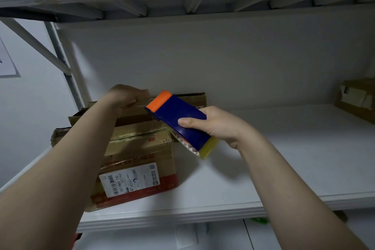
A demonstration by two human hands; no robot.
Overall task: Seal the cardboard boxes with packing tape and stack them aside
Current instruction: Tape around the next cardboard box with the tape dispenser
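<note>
While the right grip (215, 126) clenches a blue tape dispenser (178, 122), thumb laid across its face, the tool hangs tilted in the air above the white shelf (284, 158). Its orange toothed cutter (160, 100) points up and left toward the boxes, and the yellowish tape roll (208, 148) sits at the low end. The left grip (125, 97) reaches deeper in, fingers curled over the top edge of the rear cardboard box (134, 117). That box rises higher than the front cardboard box (140, 154); whether it stands behind or on top, I cannot tell. Both sit at the shelf's left end. The front one shows a worn taped seam on top and a white shipping label (129, 178) over a red band. Well apart, at the far right, another brown box (355, 99) rests on the shelf.
</note>
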